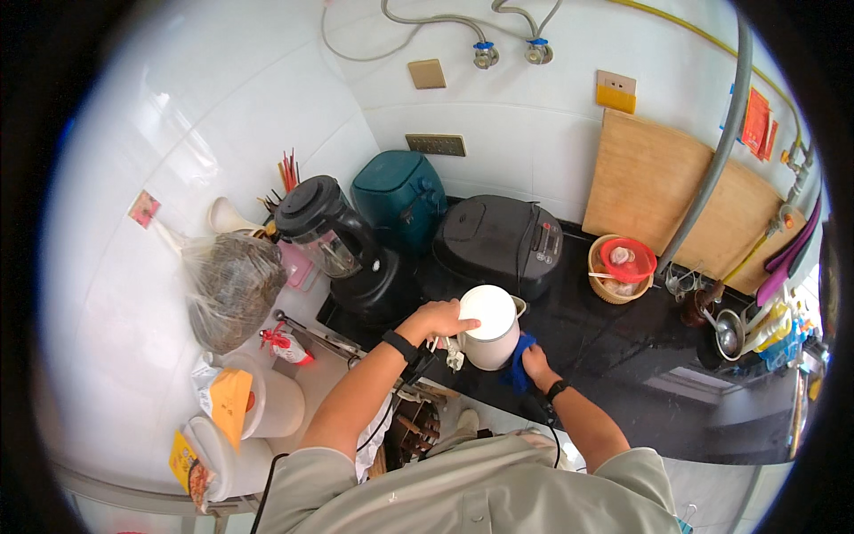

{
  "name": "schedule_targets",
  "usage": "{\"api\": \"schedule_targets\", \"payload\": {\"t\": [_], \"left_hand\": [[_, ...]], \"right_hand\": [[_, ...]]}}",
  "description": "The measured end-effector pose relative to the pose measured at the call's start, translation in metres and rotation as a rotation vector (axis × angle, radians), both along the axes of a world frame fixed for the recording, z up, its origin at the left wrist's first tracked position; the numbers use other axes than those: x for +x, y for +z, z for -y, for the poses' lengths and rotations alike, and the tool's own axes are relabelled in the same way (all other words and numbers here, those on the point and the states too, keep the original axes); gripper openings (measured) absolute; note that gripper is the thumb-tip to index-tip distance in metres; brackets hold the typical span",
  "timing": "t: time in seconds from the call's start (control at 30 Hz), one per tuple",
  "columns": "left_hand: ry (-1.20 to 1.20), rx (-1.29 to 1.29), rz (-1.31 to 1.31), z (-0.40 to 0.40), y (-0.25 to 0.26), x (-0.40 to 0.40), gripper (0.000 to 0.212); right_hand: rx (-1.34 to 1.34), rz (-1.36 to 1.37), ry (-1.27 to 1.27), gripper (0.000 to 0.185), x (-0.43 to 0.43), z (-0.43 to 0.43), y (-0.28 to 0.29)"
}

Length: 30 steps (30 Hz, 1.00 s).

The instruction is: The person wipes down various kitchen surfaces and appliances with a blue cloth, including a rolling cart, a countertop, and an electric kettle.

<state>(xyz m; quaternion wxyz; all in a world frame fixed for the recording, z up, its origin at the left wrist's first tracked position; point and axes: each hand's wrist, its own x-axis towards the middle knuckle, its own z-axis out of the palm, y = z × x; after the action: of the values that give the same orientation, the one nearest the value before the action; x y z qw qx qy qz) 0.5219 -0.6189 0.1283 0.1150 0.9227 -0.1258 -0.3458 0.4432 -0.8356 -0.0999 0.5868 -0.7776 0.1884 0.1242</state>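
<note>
A small white electric kettle (pixel 490 344) with a pale lid is held near the front edge of the black countertop (pixel 600 387). My left hand (pixel 444 322) grips its upper left side, the thumb lying over the lid's rim. Below that hand hangs a white power plug (pixel 455 358), its cord gathered by the fingers. My right hand (pixel 536 364) holds a blue cloth (pixel 519 374) against or very close to the kettle's lower right side. Whether the kettle's base touches the counter, I cannot tell.
Behind the kettle stand a black rice cooker (pixel 497 233), a black blender (pixel 327 247) and a teal air fryer (pixel 398 193). Rightward are a basket (pixel 617 294) with a red bowl, a leaning wooden board (pixel 647 180) and a metal ladle (pixel 729 332). A filled plastic bag (pixel 233 287) hangs left.
</note>
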Motion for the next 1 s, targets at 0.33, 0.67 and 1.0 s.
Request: {"api": "schedule_targets", "payload": {"t": [0.33,0.67,1.0], "left_hand": [[-0.028,-0.089,0.046,-0.016,0.005,0.013,0.07],[-0.084,-0.034,-0.083,-0.048,0.0,0.04,0.071],[-0.147,0.098,0.406,-0.044,0.01,0.008,0.069]], "right_hand": [[-0.275,0.043,0.05,0.035,-0.028,0.024,0.022],[-0.203,0.115,-0.178,0.034,-0.071,0.086,0.004],[-0.216,0.23,-0.218,0.033,-0.059,0.097,0.014]]}}
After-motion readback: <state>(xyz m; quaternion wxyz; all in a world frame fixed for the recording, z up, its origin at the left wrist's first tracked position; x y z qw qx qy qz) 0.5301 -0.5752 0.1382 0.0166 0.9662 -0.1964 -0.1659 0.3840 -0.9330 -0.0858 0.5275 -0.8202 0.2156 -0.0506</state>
